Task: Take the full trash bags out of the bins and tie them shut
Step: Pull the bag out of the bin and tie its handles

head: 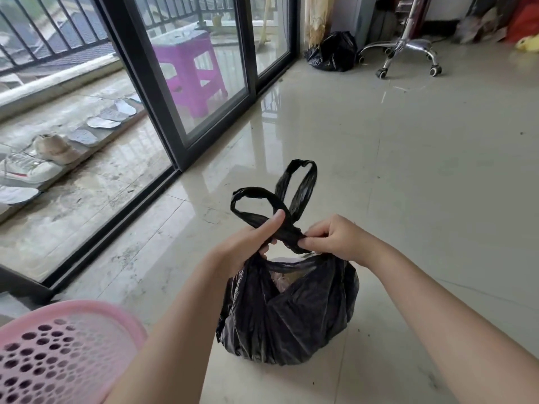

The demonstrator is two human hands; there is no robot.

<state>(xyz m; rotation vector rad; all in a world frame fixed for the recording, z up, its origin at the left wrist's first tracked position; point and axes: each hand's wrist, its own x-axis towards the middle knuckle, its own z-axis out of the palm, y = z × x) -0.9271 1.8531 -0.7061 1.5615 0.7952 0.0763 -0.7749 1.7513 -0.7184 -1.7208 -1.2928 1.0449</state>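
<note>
Already out of the pink bin [67, 345], the black trash bag [288, 313] sits on the tiled floor [408, 199]. Close together, the left hand [248, 243] grips one handle loop [250, 205] while the right hand [335, 237] pinches the knot [291, 237]. Pulling both loops outward, evenly, should cinch it; a gap below shows the mouth isn't sealed. Another black bag [332, 51] and a chair base [405, 53] stand well apart, obstructing nothing.

Both hands [250, 243] [335, 237] pinch the black bag's [288, 313] knot [290, 233].

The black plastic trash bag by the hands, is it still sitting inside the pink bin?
No, the black plastic trash bag sits on the tiled floor, beside the pink perforated bin.
</note>
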